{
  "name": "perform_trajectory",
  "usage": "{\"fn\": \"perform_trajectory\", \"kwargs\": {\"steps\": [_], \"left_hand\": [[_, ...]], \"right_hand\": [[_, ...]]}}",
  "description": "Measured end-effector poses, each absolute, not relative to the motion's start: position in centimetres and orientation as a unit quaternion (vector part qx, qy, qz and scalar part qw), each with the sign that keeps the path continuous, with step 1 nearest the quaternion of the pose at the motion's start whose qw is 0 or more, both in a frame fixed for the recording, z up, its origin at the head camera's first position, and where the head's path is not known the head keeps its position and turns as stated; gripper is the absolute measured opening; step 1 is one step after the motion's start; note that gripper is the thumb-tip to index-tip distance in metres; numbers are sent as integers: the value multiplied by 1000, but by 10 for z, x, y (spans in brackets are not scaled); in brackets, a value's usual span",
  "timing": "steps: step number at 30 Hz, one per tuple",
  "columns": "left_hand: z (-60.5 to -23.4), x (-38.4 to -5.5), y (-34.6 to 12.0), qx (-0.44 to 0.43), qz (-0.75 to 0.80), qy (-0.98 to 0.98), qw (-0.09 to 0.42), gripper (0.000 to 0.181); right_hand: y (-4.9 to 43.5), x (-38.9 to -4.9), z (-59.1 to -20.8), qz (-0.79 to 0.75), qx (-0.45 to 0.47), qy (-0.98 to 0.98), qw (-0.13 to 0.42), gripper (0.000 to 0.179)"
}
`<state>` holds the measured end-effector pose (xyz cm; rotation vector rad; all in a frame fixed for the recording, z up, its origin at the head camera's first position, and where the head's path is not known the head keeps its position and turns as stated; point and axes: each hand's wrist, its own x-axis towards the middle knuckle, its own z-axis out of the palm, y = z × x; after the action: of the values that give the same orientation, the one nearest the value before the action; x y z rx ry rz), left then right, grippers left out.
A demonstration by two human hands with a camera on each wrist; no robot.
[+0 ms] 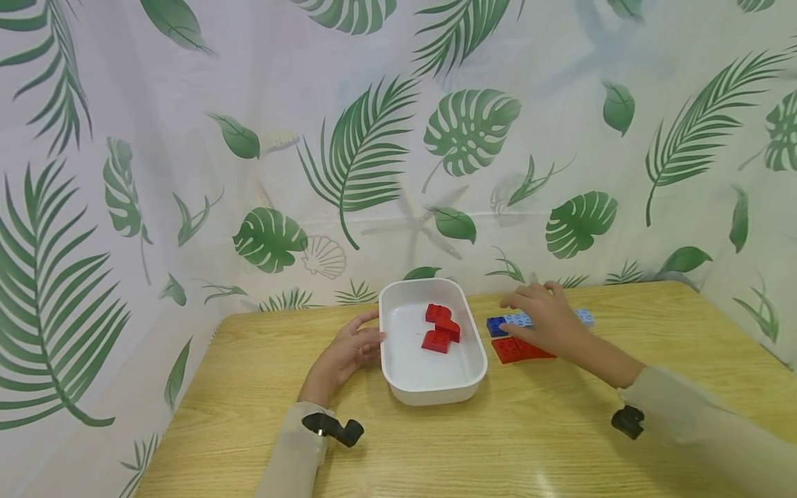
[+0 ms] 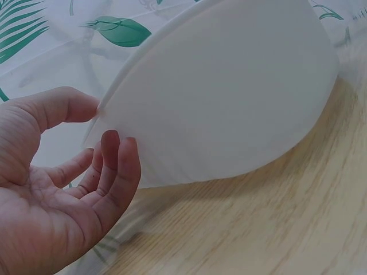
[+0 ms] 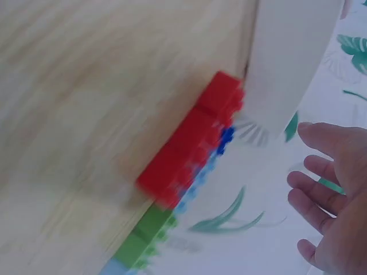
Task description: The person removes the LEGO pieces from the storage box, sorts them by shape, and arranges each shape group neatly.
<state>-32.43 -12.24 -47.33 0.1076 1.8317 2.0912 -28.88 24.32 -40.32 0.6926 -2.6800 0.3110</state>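
Observation:
A white plastic bin [image 1: 398, 377] stands on the table with red toy building bricks [image 1: 436, 341] inside. At its left side is my left hand [image 1: 349, 351]; the thumb touches the rim and the bent fingers lie against the outer wall [image 2: 229, 97]. My right hand [image 1: 544, 318] hovers over rows of bricks right of the bin, fingers spread and nothing held [image 3: 338, 200]. Red bricks [image 1: 506, 350] form the near row, with green bricks [image 3: 146, 235] at its end in the right wrist view. Behind them are a dark blue brick [image 1: 496, 326] and light blue bricks [image 1: 584, 317], partly hidden by the hand.
The wooden table [image 1: 436, 449] reaches back to a white curtain [image 1: 386, 152] printed with green leaves, which also hangs along both sides. Dark straps [image 1: 333, 427] with small devices circle both wrists over light sleeves.

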Motion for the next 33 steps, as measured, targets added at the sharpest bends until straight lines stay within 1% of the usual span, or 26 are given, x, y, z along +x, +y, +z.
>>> {"fn": "perform_trajectory", "kwargs": {"steps": [4, 12, 15, 21, 33], "left_hand": [[-473, -323, -123, 38, 739, 649, 178, 62], [-470, -322, -123, 37, 737, 649, 185, 63], [-471, -323, -123, 43, 735, 651, 187, 63], [-472, -324, -124, 46, 738, 647, 187, 63], [-470, -324, -125, 57, 737, 645, 193, 65]], "right_hand": [[221, -294, -403, 124, 263, -942, 168, 32], [189, -302, -418, 157, 343, -910, 170, 36], [182, -306, -422, 155, 360, -907, 155, 38], [170, -312, -424, 139, 374, -911, 102, 46], [160, -319, -424, 119, 388, -912, 61, 43]]}}
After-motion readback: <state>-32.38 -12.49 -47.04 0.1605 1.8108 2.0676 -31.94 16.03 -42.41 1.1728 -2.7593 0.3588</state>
